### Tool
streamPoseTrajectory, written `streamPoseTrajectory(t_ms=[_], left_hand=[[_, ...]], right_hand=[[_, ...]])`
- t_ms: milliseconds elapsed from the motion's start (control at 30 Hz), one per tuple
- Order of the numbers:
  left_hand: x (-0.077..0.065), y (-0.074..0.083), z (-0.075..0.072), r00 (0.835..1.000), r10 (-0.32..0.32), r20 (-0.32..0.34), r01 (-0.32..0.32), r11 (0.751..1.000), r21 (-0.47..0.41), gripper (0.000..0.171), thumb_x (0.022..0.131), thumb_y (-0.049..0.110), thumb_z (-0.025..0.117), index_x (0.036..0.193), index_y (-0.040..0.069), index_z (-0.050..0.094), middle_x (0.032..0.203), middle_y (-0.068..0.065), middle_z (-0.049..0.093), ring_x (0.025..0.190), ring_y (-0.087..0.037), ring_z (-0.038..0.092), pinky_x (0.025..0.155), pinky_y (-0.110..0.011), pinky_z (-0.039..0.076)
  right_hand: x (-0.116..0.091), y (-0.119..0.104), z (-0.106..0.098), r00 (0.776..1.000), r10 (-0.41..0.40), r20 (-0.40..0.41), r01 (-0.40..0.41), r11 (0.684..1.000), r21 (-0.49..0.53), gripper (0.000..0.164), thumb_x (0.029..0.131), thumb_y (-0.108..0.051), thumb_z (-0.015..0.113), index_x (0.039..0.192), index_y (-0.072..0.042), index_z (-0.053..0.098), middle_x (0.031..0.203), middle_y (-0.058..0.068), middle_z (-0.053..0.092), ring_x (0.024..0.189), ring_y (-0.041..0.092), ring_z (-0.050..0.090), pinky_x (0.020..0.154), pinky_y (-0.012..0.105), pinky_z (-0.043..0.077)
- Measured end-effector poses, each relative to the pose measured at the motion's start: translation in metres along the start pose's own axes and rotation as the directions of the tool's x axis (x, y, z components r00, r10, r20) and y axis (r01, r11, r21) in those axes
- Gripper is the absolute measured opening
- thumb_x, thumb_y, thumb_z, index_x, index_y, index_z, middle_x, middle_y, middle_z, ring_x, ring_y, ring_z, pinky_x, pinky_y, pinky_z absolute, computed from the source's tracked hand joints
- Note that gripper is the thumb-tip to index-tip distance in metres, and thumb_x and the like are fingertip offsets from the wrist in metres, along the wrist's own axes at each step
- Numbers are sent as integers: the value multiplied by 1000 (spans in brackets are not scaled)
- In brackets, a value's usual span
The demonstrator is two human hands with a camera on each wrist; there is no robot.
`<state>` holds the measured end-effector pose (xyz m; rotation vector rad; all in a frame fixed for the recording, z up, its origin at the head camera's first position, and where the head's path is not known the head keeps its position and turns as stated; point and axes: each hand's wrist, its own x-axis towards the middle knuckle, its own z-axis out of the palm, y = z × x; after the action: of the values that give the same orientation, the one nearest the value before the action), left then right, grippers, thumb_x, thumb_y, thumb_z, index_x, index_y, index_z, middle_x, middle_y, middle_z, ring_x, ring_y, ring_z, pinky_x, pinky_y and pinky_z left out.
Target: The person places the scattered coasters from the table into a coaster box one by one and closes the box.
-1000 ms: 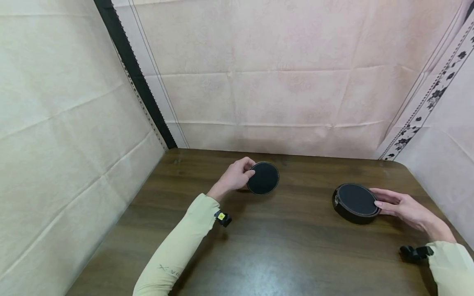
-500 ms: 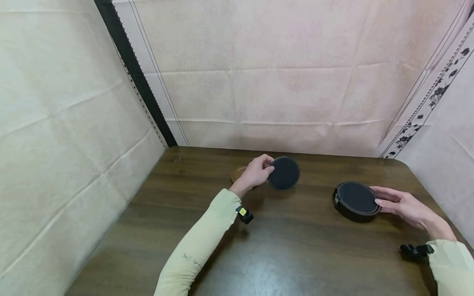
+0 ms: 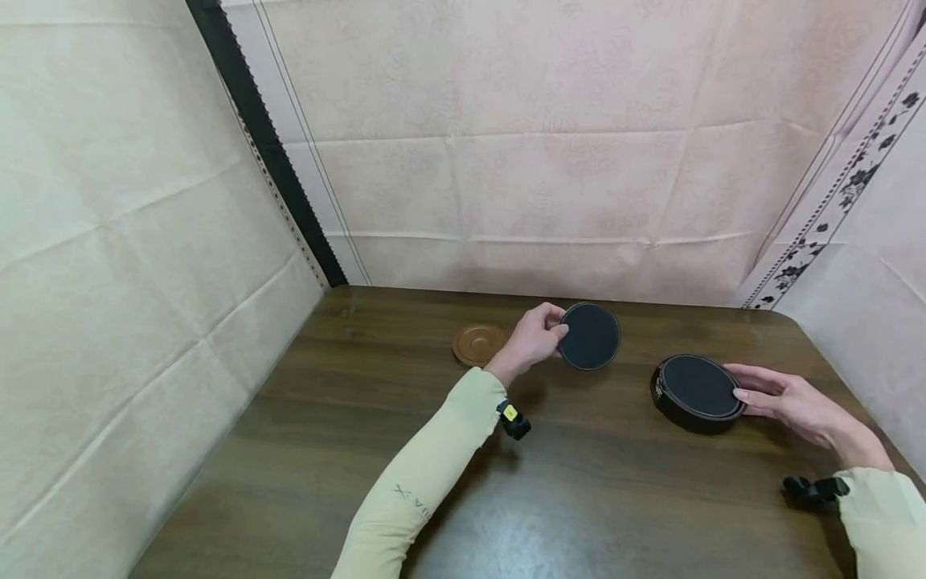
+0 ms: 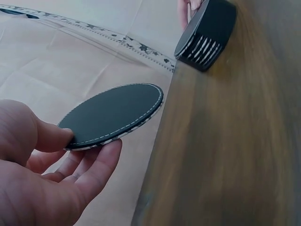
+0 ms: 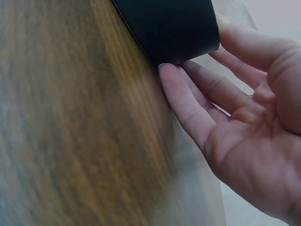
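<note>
My left hand (image 3: 534, 338) pinches a thin round black coaster (image 3: 590, 336) by its edge, thumb on one face and fingers beneath. White stitching runs around its rim in the left wrist view. The coaster hangs tilted above the table, left of the round black coaster holder (image 3: 690, 394). That holder stands on the table, and its slotted side (image 4: 207, 49) shows pale edges in the left wrist view. My right hand (image 3: 784, 406) holds the holder at its right side, thumb and fingertips against the wall. The holder's far side is hidden.
A round brown disc (image 3: 477, 344) lies on the wooden table (image 3: 579, 498), behind my left forearm. Pale cloth hangs (image 3: 542, 161) enclose the table at the back, left and right.
My left hand has carried the black coaster to the right, nearer to the holder. The brown disc behind it has come into view. My right hand and the holder have stayed put.
</note>
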<state>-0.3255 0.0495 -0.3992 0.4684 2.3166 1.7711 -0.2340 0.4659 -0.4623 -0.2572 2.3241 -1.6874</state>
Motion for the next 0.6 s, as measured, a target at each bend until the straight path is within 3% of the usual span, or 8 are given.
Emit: streamPoseTrajectory(t_ms=[200, 600], left_hand=[[7, 3, 23, 998, -63, 18, 64, 988, -142, 17, 99, 7, 57, 116, 7, 59, 90, -8, 62, 72, -17, 67, 84, -54, 56], [16, 1, 69, 988, -153, -5, 149, 968, -200, 15, 98, 10, 59, 113, 10, 60, 89, -6, 62, 72, -19, 69, 72, -40, 60]], right_hand=[[1, -1, 0, 1000, 11, -5, -11, 1000, -20, 55, 99, -5, 55, 149, -5, 35, 119, -27, 62, 103, 0, 66, 81, 26, 58], [1, -1, -1, 1000, 18, -9, -18, 999, -30, 54, 99, -6, 56, 149, -6, 36, 118, -28, 61, 103, -1, 66, 81, 26, 57]])
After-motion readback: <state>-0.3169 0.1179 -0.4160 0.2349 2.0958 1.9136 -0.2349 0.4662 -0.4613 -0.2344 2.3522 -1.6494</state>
